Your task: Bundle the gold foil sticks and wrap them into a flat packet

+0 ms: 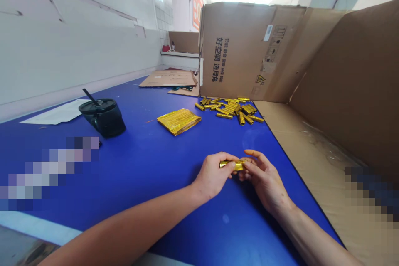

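Note:
Between my two hands, just above the blue table [149,166], is a small gold foil tube [238,166] lying crosswise. My left hand [213,174] pinches its left part with thumb and fingers, leaving the tube's open end showing. On the right part, the thumb and fingertips of my right hand [264,181] press the foil, with the index finger lifted away. Farther off lies a flat stack of gold foil sheets [179,121]. Behind it to the right, a loose pile of gold foil tubes [232,108] rests near the cardboard.
A dark lidded mug [109,118] with a straw stands at the left, by a white paper sheet [59,112]. A large cardboard box [243,58] walls off the back and right side. Flat cardboard pieces [168,79] lie at the far end. Blurred patches cover both sides.

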The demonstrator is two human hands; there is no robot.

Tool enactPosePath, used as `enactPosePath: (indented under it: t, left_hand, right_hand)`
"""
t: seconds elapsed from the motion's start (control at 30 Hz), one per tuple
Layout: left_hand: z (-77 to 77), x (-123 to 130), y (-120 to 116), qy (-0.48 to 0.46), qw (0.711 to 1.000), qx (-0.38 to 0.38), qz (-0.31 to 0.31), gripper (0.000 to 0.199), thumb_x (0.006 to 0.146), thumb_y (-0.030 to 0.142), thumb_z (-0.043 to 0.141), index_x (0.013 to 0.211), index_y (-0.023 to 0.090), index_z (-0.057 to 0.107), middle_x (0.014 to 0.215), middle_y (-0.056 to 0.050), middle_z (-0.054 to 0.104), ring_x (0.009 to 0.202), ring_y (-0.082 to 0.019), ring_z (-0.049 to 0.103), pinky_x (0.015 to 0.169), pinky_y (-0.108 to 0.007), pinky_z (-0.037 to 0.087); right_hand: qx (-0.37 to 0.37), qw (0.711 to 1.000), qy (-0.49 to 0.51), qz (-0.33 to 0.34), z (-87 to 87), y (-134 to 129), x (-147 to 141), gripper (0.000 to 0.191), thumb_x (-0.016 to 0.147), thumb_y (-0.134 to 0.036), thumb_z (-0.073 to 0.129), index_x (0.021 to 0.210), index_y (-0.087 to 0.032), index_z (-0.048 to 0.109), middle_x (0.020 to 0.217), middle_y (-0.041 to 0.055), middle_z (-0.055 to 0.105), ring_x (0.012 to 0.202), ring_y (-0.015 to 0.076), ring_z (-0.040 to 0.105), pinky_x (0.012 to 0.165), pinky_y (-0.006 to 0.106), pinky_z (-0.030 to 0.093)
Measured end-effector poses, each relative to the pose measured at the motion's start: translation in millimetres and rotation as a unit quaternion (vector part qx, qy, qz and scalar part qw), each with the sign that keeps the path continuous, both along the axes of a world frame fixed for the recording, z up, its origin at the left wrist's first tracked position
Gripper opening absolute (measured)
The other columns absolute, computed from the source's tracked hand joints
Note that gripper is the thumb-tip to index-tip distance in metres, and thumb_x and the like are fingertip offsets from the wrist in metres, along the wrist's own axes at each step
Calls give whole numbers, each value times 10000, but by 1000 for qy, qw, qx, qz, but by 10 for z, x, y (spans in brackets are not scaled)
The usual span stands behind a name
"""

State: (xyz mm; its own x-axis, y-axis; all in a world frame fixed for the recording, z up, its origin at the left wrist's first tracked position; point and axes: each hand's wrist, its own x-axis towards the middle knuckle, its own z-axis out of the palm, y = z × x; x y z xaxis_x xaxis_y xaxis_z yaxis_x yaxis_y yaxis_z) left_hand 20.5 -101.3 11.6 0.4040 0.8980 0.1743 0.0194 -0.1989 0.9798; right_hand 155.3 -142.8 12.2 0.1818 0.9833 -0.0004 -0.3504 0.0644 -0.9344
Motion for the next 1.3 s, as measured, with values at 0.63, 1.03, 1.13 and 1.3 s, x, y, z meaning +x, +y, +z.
enactPosePath:
  t: [0.63,1.03,1.13,1.3]
  left_hand:
    - [98,31,-23,-111,981,-156,-9,96,668,155,589,742,104,558,509,5,576,441,-92,542,429,-190,428]
    - [90,18,-28,-119,983,-142,2,142,645,201,628,732,108,564,543,5,579,475,-90,555,448,-184,433]
    - [101,18,-22,-144,977,-156,14,187,655,254,630,749,115,547,555,9,575,474,-102,563,435,-196,441]
    - [121,15,-16,-129,981,-142,40,155,664,248,616,673,108,551,546,-1,573,474,-95,558,447,-190,441]
  right_hand:
    - [53,982,-182,-22,3,-49,-4,182,627,-314,691,748,-182,657,675,15,655,584,135,590,595,262,473]
    - [63,969,-235,-46,63,-70,-51,205,639,-368,661,723,-181,657,619,22,641,552,142,555,549,264,448]
    - [72,960,-262,-66,47,-65,-28,181,680,-358,629,713,-182,657,599,16,631,562,143,551,567,262,438]
    - [75,959,-265,-69,10,-61,-7,174,700,-347,616,765,-188,645,597,8,628,571,143,558,579,260,435]
